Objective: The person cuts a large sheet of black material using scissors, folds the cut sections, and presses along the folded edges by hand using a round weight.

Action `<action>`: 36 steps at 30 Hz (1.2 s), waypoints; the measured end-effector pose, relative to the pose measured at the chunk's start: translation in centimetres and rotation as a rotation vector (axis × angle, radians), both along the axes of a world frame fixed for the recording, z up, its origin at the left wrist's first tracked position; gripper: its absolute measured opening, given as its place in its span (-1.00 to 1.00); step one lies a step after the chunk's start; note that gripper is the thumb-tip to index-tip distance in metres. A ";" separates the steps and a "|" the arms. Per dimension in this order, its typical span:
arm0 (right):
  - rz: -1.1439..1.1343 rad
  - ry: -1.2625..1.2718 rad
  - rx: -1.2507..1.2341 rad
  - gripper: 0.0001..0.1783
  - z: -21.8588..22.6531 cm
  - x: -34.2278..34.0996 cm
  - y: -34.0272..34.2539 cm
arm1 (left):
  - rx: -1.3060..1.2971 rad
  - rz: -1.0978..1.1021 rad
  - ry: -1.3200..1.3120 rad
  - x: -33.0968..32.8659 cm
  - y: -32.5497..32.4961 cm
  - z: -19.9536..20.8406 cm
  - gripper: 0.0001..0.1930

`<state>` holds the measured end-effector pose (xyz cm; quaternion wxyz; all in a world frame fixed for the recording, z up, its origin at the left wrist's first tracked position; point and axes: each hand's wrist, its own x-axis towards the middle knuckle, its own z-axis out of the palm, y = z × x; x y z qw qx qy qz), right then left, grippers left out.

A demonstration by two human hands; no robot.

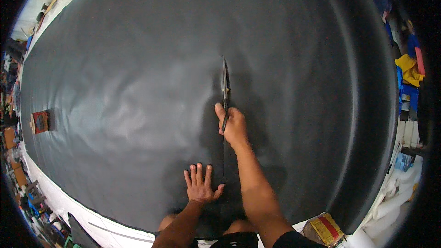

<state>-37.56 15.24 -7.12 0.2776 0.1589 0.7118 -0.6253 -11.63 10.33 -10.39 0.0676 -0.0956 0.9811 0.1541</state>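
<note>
R grip (235, 123) clasps scissors (226, 88), arm (258, 188) fwd; L grip (200, 190) splayed flat on blk sheet (138, 110).

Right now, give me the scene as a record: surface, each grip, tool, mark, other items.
Surface: large black sheet, gently rippled, rounded ridge along its right side
Left grip: open, palm down on the sheet, fingers spread
Right grip: closed on the handles of the scissors
Tool: scissors, blades pointing away from the person; blade gap unclear
Mark: thin line running from the scissors back toward the person
Other items: small reddish block at far left; yellow-and-red box at lower right
</note>
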 end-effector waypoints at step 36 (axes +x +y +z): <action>0.052 0.066 -0.002 -0.44 -1.4 -20.4 -7.7 | -0.128 0.242 0.454 -41.9 -15.6 0.5 -0.45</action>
